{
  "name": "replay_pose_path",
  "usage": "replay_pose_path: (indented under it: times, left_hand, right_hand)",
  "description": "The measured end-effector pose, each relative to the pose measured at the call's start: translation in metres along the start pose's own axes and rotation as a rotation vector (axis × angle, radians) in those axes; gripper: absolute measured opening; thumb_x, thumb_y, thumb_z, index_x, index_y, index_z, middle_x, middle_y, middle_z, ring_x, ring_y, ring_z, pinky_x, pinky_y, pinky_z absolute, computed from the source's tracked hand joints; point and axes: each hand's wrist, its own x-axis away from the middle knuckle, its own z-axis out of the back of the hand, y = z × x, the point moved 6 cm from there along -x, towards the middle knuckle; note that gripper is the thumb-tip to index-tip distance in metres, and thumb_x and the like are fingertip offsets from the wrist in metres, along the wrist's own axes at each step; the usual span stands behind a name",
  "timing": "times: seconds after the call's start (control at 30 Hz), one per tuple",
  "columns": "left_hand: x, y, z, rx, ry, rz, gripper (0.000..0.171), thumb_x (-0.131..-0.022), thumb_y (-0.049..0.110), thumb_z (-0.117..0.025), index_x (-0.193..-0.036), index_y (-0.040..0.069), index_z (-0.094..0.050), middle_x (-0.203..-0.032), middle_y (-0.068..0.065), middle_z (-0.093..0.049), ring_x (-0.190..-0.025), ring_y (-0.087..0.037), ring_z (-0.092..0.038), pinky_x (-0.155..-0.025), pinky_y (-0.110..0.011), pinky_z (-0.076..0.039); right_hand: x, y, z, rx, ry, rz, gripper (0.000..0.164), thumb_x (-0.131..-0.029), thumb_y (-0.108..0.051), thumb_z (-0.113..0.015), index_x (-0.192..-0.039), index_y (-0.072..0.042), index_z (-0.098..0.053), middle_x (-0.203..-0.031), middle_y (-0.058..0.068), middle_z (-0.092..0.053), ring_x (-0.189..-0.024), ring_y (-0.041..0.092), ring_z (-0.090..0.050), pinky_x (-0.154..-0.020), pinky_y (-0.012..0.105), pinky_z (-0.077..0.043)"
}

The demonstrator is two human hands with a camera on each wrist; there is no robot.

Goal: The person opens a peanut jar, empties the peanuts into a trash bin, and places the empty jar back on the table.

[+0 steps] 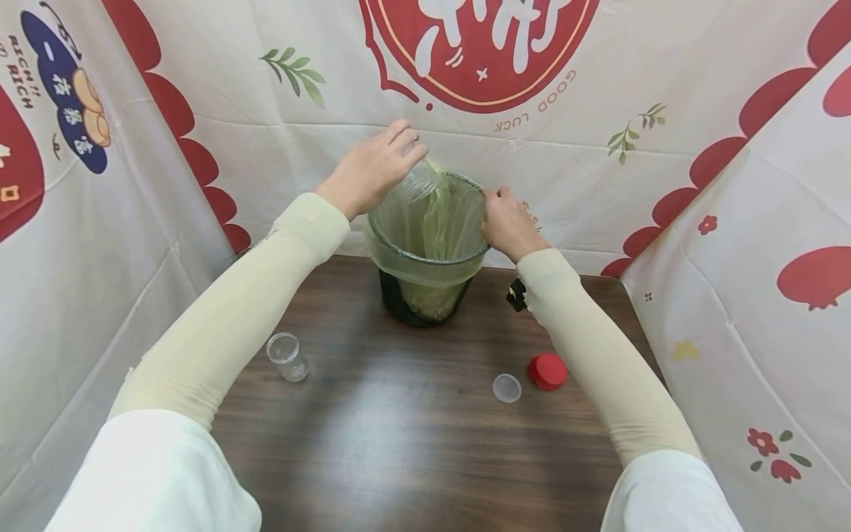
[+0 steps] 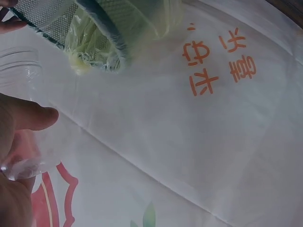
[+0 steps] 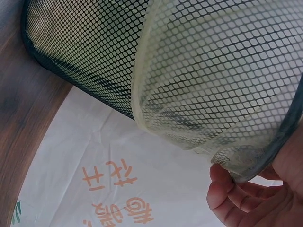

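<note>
My left hand holds a clear plastic jar tipped over the back left of the wastebasket's rim. Seen from the left wrist, that jar is clasped with the thumb along its side, and its threaded mouth faces the basket. The wastebasket is dark mesh, lined with a pale yellow-green bag folded down over the rim. At the basket's right side, my right hand grips the rim. In the right wrist view, curled fingers pinch the rim together with the bag's edge.
On the brown table, a second clear jar lies on the left. A red lid and a translucent disc lie on the right. Printed cloth hangs behind the basket and along both sides.
</note>
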Motion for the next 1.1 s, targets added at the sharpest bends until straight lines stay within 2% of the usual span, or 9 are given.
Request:
replay_pose_path:
  times: [0.17,0.3,0.47,0.57,0.67,0.77,0.97,1.1]
  left_hand:
    - [-0.003,0.001,0.009,-0.004,-0.002,0.01,0.05,-0.094,-0.009,-0.069,-0.142,-0.006,-0.053,-0.145,-0.028,-0.056,-0.141,-0.042,-0.048,-0.121,-0.042,-0.048]
    - [-0.006,-0.001,0.018,0.045,0.009,0.047,0.052,-0.098,-0.012,-0.063,-0.147,-0.006,-0.051,-0.15,-0.028,-0.053,-0.147,-0.042,-0.044,-0.121,-0.041,-0.048]
    - [-0.008,-0.005,0.029,0.089,0.068,0.105,0.051,-0.1,-0.012,-0.056,-0.15,-0.007,-0.049,-0.152,-0.029,-0.051,-0.148,-0.043,-0.043,-0.12,-0.041,-0.048]
    - [-0.009,-0.005,0.03,0.093,0.082,0.151,0.052,-0.102,-0.01,-0.054,-0.153,-0.006,-0.048,-0.153,-0.029,-0.051,-0.147,-0.043,-0.044,-0.117,-0.04,-0.052]
    - [-0.008,-0.004,0.025,0.121,0.061,0.181,0.051,-0.104,-0.008,-0.053,-0.154,-0.004,-0.048,-0.154,-0.028,-0.051,-0.147,-0.042,-0.044,-0.107,-0.041,-0.059]
    - [-0.007,-0.001,0.016,0.103,0.03,0.159,0.049,-0.103,-0.009,-0.055,-0.151,-0.004,-0.051,-0.152,-0.027,-0.054,-0.146,-0.041,-0.046,-0.102,-0.042,-0.061]
    - [-0.003,0.008,0.001,0.02,-0.004,0.065,0.048,-0.098,-0.011,-0.066,-0.144,-0.004,-0.055,-0.147,-0.026,-0.057,-0.144,-0.04,-0.05,-0.119,-0.042,-0.049]
    - [-0.004,0.012,-0.002,0.007,-0.002,0.05,0.05,-0.096,-0.009,-0.071,-0.143,-0.004,-0.055,-0.146,-0.026,-0.057,-0.144,-0.04,-0.05,-0.124,-0.041,-0.044]
  right_hand:
    - [0.001,0.0,0.001,-0.003,0.006,0.006,0.055,-0.107,-0.003,-0.045,-0.16,0.01,-0.041,-0.15,0.038,-0.046,-0.121,0.053,-0.062,-0.105,0.064,-0.051]
    - [0.001,0.0,0.002,0.002,0.008,0.001,0.055,-0.106,-0.003,-0.045,-0.159,0.01,-0.041,-0.149,0.038,-0.046,-0.121,0.053,-0.062,-0.105,0.065,-0.05]
    - [0.0,0.0,0.002,0.001,0.011,0.0,0.054,-0.107,-0.004,-0.044,-0.159,0.01,-0.041,-0.15,0.038,-0.046,-0.123,0.054,-0.061,-0.107,0.066,-0.049]
    - [0.0,0.0,0.001,-0.003,0.017,0.004,0.054,-0.107,-0.004,-0.044,-0.158,0.01,-0.042,-0.149,0.038,-0.047,-0.123,0.054,-0.061,-0.106,0.065,-0.05]
    - [0.0,0.0,0.001,-0.008,0.018,0.007,0.053,-0.107,-0.004,-0.044,-0.158,0.01,-0.043,-0.149,0.038,-0.047,-0.122,0.053,-0.062,-0.104,0.064,-0.052]
    - [0.001,0.0,0.001,-0.016,0.015,0.01,0.053,-0.108,-0.004,-0.044,-0.159,0.01,-0.042,-0.149,0.038,-0.046,-0.12,0.052,-0.063,-0.101,0.062,-0.054]
    - [0.0,-0.001,0.0,-0.02,0.013,0.01,0.052,-0.109,-0.005,-0.044,-0.158,0.011,-0.042,-0.149,0.038,-0.046,-0.119,0.05,-0.063,-0.099,0.059,-0.056]
    - [-0.001,0.001,0.0,-0.019,0.013,0.009,0.052,-0.109,-0.004,-0.045,-0.158,0.011,-0.042,-0.15,0.038,-0.046,-0.118,0.05,-0.063,-0.098,0.059,-0.056]
